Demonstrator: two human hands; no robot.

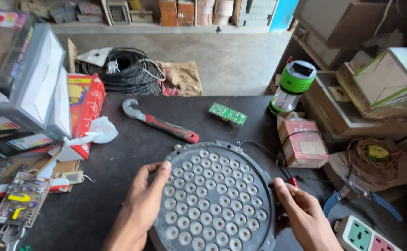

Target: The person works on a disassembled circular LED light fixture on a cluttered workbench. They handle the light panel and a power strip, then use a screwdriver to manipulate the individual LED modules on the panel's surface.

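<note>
Round LED lens plate (215, 197) lies on the dark workbench (115, 158), gripped at its rim by the left hand (143, 204) and right hand (303, 214). Beyond lie a red-handled wrench (161, 123) and a green circuit board (227, 113).

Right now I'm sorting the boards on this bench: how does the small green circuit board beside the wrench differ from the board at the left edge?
The small green circuit board is a narrow, plain green strip with few visible parts; the larger board at the left edge is wider, pale, and crowded with components, including yellow ones. The green one lies on the dark table beyond the round metal lens plate, out of both hands' reach; the larger lies near the left hand. Both lie flat, untouched.
</note>
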